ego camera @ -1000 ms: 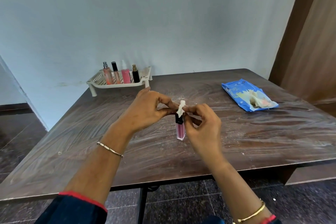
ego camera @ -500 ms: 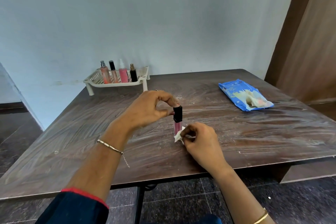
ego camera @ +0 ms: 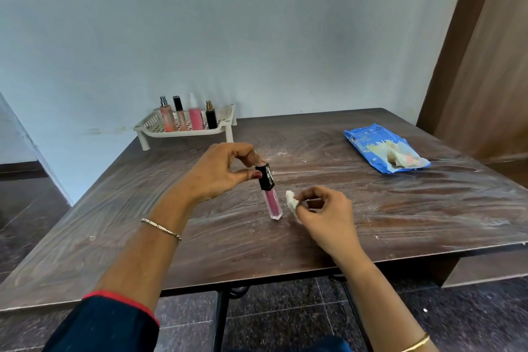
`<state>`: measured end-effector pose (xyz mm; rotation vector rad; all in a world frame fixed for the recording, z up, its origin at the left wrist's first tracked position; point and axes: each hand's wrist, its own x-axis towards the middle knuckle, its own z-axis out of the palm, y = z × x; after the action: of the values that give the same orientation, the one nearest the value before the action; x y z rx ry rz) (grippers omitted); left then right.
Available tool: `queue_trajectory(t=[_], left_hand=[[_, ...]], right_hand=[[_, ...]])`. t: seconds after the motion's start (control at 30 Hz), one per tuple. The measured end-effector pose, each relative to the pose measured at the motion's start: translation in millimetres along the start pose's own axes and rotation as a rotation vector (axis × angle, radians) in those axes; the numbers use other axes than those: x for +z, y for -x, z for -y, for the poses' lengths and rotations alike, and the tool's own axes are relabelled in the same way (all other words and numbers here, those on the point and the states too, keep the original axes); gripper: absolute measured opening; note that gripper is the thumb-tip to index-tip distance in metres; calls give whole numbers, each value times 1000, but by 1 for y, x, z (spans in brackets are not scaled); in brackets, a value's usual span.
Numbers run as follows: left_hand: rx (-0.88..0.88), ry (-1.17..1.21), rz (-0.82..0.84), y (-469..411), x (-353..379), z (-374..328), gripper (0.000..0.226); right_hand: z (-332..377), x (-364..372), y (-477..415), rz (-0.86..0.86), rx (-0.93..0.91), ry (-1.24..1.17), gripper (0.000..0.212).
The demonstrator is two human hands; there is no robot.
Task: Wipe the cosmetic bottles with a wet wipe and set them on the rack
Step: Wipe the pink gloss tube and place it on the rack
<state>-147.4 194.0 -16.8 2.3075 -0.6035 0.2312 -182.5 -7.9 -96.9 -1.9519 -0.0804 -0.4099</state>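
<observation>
Left hand [ego camera: 220, 171] pinches the black cap of a tilted pink bottle [ego camera: 270, 194] on the table [ego camera: 400, 208]
Right hand [ego camera: 325, 213] grips a crumpled wet wipe [ego camera: 291, 199] just beside it; four bottles stand on the rack [ego camera: 185, 130] behind

Hunting for lettering here, and nothing comes through clearly. The black cap [ego camera: 266, 178] of the pink tube [ego camera: 273, 206] at dead centre carries a pale mark, too blurred to read. Out at two o'clock on the desk [ego camera: 428, 208], the blue wipe pack [ego camera: 368, 143] shows small print (just a smudge at this size). The bottles [ego camera: 185, 117] at eleven o'clock: labels illegible.
</observation>
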Motion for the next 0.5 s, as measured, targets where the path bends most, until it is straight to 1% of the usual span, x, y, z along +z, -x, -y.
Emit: queue_trajectory(t=[0.07, 0.17, 0.23, 0.3, 0.4, 0.5], left_hand=[[6, 20, 6, 1, 0, 1, 11], [22, 32, 17, -1, 2, -2, 11], [41, 29, 23, -2, 3, -5, 13], [47, 9, 24, -2, 3, -7, 14], [29, -32, -2, -4, 3, -7, 14], [25, -53, -10, -7, 2, -5, 11]], right_hand=[[7, 0, -3, -46, 13, -117, 15], [25, 2, -9, -62, -53, -240, 5], [36, 5, -13, -51, -124, -268, 12], [43, 10, -14, -51, -214, -209, 17], [41, 18, -13, -86, -397, 0, 17], [32, 22, -11, -108, -477, 105, 13]])
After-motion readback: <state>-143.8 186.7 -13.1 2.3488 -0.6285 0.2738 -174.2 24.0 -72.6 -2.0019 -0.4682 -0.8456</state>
